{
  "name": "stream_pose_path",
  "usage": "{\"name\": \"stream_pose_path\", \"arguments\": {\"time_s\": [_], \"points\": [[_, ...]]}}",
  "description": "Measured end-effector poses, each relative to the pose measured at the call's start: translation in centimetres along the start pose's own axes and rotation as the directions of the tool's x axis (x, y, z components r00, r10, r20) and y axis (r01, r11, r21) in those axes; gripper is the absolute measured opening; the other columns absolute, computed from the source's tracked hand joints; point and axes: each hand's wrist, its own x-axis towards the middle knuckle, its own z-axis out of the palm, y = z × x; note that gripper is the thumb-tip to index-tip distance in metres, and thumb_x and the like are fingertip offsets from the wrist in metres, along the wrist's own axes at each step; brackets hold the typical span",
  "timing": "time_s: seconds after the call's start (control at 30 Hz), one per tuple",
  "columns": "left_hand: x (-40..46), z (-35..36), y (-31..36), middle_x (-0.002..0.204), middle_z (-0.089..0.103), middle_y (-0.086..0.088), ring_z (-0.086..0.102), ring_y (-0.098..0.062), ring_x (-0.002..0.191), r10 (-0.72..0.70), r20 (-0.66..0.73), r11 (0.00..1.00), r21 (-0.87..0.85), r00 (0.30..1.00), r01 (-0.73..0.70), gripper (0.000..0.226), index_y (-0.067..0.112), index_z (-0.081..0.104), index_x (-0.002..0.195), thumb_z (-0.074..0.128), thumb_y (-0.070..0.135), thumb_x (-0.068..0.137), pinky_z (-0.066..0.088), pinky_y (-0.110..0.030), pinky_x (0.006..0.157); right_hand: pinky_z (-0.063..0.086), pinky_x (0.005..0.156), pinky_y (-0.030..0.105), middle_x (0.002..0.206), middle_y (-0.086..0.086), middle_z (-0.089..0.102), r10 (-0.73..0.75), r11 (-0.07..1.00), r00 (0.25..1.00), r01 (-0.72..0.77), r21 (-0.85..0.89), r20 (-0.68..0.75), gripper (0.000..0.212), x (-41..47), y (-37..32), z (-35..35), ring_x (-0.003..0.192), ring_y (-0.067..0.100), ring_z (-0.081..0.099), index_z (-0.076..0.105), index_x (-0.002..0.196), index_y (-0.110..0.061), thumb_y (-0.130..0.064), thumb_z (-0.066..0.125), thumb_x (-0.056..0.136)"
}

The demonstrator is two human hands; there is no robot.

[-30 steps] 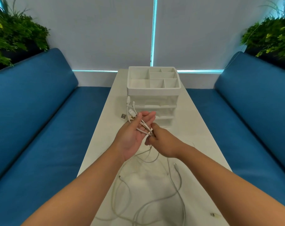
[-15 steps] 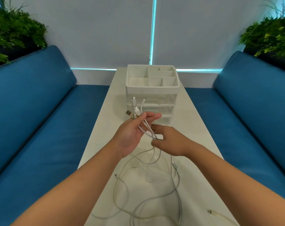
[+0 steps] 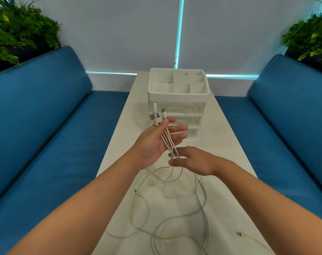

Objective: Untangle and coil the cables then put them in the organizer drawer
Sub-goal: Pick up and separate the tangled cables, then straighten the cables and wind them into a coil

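Lower now, the right hand (image 3: 195,161) pinches the cables (image 3: 167,142) the left hand (image 3: 156,142) loosely holds; tugging could tighten near tangles.

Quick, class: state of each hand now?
Left hand: thumb pins the cables near their plugs.
Right hand: pinches the same cables lower down.
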Motion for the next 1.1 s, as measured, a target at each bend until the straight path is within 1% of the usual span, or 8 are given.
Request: {"name": "stream_pose_path", "arguments": {"time_s": [0.17, 0.3, 0.43, 0.67, 0.77, 0.83, 0.93, 1.1], "points": [[0.3, 0.6, 0.2, 0.116, 0.071, -0.012, 0.064, -0.023, 0.116, 0.023, 0.030, 0.999, 0.043, 0.999, -0.024, 0.020, 0.011, 0.050, 0.114, 0.034, 0.020, 0.106, 0.042, -0.038, 0.107, 0.047, 0.089, 0.032, 0.079, -0.006, 0.069, -0.069, 0.963, 0.982, 0.112, 0.247, -0.175, 0.039, 0.9, -0.9, 1.0, 0.086, 0.013, 0.066, 0.064, 0.089, -0.014, -0.048, 0.046, 0.097], [0.6, 0.2, 1.6, 0.078, 0.065, -0.005, 0.067, -0.019, 0.075, 0.082, -0.057, 0.993, -0.076, 0.995, -0.086, 0.019, 0.012, 0.052, 0.098, 0.037, 0.020, 0.105, 0.055, -0.037, 0.086, 0.048, 0.072, 0.031, 0.056, -0.013, 0.054, -0.091, 0.958, 0.970, 0.147, 0.248, -0.225, 0.049, 0.6, 0.4, 2.2, 0.062, 0.009, 0.058, 0.051, 0.067, -0.018, -0.054, 0.039, 0.097], [0.8, -0.3, 2.3, 0.059, 0.036, 0.004, 0.032, -0.008, 0.049, 0.130, -0.191, 0.987, -0.068, 0.973, -0.146, 0.016, 0.016, 0.047, 0.093, 0.039, 0.023, 0.106, 0.039, -0.020, 0.049, 0.042, 0.069, 0.024, 0.058, -0.013, 0.047, -0.029, 0.967, 0.994, 0.055, 0.248, -0.106, 0.052, 0.3, 0.9, 1.9, 0.058, 0.009, 0.048, 0.051, 0.069, -0.016, -0.059, 0.036, 0.096], [0.8, -0.4, 2.1, 0.055, 0.030, 0.007, 0.021, -0.004, 0.043, 0.056, -0.209, 0.991, -0.104, 0.976, -0.079, 0.025, 0.018, 0.049, 0.084, 0.038, 0.025, 0.105, 0.018, -0.017, 0.039, 0.045, 0.074, 0.024, 0.075, -0.011, 0.059, 0.002, 1.000, 0.997, 0.000, 0.024, -0.077, 0.034, 0.2, 1.0, 1.5, 0.067, 0.000, 0.055, 0.069, 0.081, -0.017, -0.046, 0.056, 0.093], [0.8, -0.4, 2.0, 0.058, 0.029, 0.007, 0.021, -0.003, 0.041, -0.027, -0.165, 0.993, -0.120, 0.986, 0.007, 0.029, 0.020, 0.048, 0.078, 0.043, 0.036, 0.102, 0.016, -0.015, 0.037, 0.051, 0.094, 0.037, 0.104, 0.001, 0.069, -0.072, 0.962, 0.994, 0.091, 0.259, -0.079, 0.022, 0.4, 0.1, 1.3, 0.097, 0.015, 0.065, 0.069, 0.105, -0.018, -0.017, 0.072, 0.083], [0.7, 0.0, 1.2, 0.060, 0.030, 0.006, 0.021, -0.003, 0.041, -0.095, -0.139, 0.988, -0.138, 0.986, 0.075, 0.032, 0.020, 0.047, 0.080, 0.046, 0.047, 0.098, 0.016, -0.015, 0.035, 0.055, 0.075, 0.035, 0.105, 0.008, 0.071, -0.081, 0.885, 0.997, 0.073, 0.461, -0.002, 0.037, 0.5, -0.7, 1.6, 0.082, 0.025, 0.067, 0.060, 0.116, -0.016, -0.005, 0.067, 0.082], [0.8, 0.4, -0.1, 0.060, 0.030, 0.004, 0.019, -0.005, 0.043, -0.126, -0.151, 0.992, -0.031, 0.981, 0.123, 0.037, 0.018, 0.044, 0.083, 0.040, 0.051, 0.099, 0.015, -0.016, 0.038, 0.039, 0.057, 0.026, 0.077, 0.009, 0.070, -0.043, 0.932, 0.989, -0.012, 0.362, 0.142, 0.014, 0.3, -1.2, 3.5, 0.054, 0.013, 0.050, 0.061, 0.097, -0.013, -0.024, 0.057, 0.089], [0.8, -0.2, 0.0, 0.062, 0.034, 0.005, 0.026, -0.006, 0.047, -0.098, -0.163, 0.995, -0.052, 0.982, 0.090, 0.025, 0.013, 0.055, 0.103, 0.044, 0.036, 0.102, 0.024, -0.018, 0.045, 0.030, 0.063, 0.029, 0.054, -0.011, 0.040, -0.007, 0.885, 0.999, 0.027, 0.465, -0.044, 0.036, 0.1, 0.9, 4.2, 0.055, 0.010, 0.032, 0.041, 0.065, -0.016, -0.037, 0.046, 0.095]]}}
